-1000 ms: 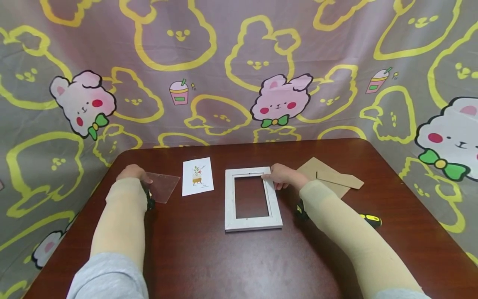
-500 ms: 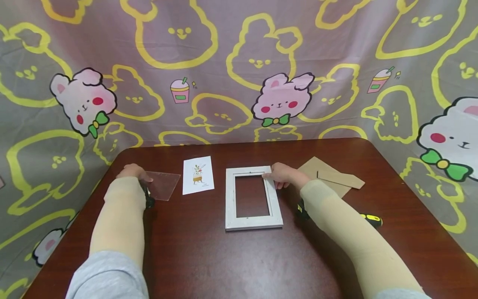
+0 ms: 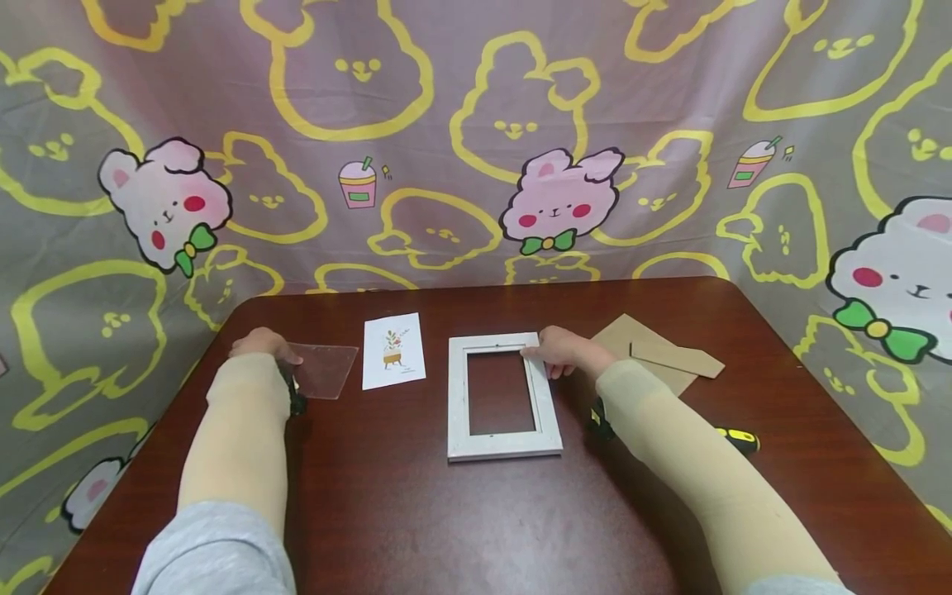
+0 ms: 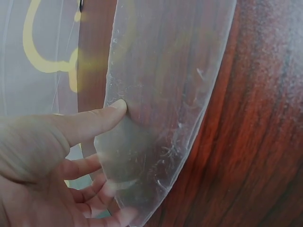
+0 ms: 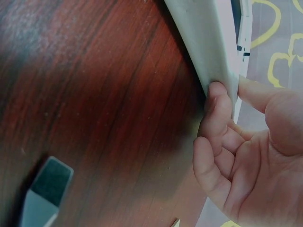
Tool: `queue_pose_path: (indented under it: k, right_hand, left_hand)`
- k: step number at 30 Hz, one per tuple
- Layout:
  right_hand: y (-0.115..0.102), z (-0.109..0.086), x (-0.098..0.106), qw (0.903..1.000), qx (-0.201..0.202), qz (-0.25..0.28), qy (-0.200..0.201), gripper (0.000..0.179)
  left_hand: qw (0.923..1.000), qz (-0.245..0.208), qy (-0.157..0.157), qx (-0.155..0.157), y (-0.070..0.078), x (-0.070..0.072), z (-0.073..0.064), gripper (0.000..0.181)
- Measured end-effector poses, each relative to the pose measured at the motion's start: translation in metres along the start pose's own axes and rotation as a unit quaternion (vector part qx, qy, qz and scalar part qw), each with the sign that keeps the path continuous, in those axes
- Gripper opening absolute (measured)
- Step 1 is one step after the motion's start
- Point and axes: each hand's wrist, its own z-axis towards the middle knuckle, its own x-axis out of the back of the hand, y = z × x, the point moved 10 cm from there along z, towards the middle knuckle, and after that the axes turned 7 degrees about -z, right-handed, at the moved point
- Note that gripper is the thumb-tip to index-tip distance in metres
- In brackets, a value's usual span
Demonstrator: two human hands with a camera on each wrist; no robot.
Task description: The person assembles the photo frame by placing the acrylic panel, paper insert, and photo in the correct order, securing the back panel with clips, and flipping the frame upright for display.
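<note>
On the left of the table, my left hand (image 3: pixel 262 342) pinches a clear plastic sheet (image 3: pixel 327 372) at its left edge. In the left wrist view the thumb lies on the near face of the scratched sheet (image 4: pixel 165 71), and the other fingers show through from behind. A white picture frame (image 3: pixel 506 447), with an open middle, lies at the centre. My right hand (image 3: pixel 567 349) grips its upper right corner, thumb on top. In the right wrist view the curled fingers (image 5: pixel 218 113) press against the outer side of the frame (image 5: pixel 208 42).
Between sheet and frame lies a white card (image 3: pixel 394 351) printed with a potted plant. A brown backing board (image 3: pixel 623 332) with a stand leg (image 3: pixel 687 361) is behind the right forearm. A yellow-and-black handle (image 3: pixel 740 439) sticks out beside that arm. Patterned cloth hangs around the table.
The clear sheet's near edge has shifted slightly away from me in the left hand. The right hand and the picture frame stay where they were.
</note>
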Motion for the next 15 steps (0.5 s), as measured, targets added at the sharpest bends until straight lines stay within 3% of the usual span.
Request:
queue_pose_path:
  k: [3, 7, 9, 12, 15]
  right_hand:
    - [-0.001, -0.001, 0.0, 1.0, 0.001, -0.001, 0.0, 0.033]
    - [-0.002, 0.0, -0.001, 1.0, 0.004, -0.003, 0.002, 0.033]
    - [-0.003, 0.0, -0.002, 1.0, 0.006, -0.001, 0.001, 0.033]
    - [-0.003, 0.001, -0.002, 1.0, 0.006, -0.001, 0.0, 0.034]
    - [-0.003, 0.001, -0.001, 1.0, 0.006, 0.0, -0.003, 0.034]
  left_hand:
    - [1.0, 0.009, 0.001, -0.001, -0.003, -0.001, 0.006, 0.082]
    - [0.9996, 0.021, -0.002, -0.019, -0.014, -0.002, 0.029, 0.087]
    - [0.9996, 0.003, -0.011, -0.026, -0.02, -0.004, 0.039, 0.088]
    - [0.9967, -0.06, -0.033, -0.043, -0.028, -0.007, 0.049, 0.086]
    - [0.9885, -0.123, -0.057, -0.066, -0.032, -0.01, 0.054, 0.067]
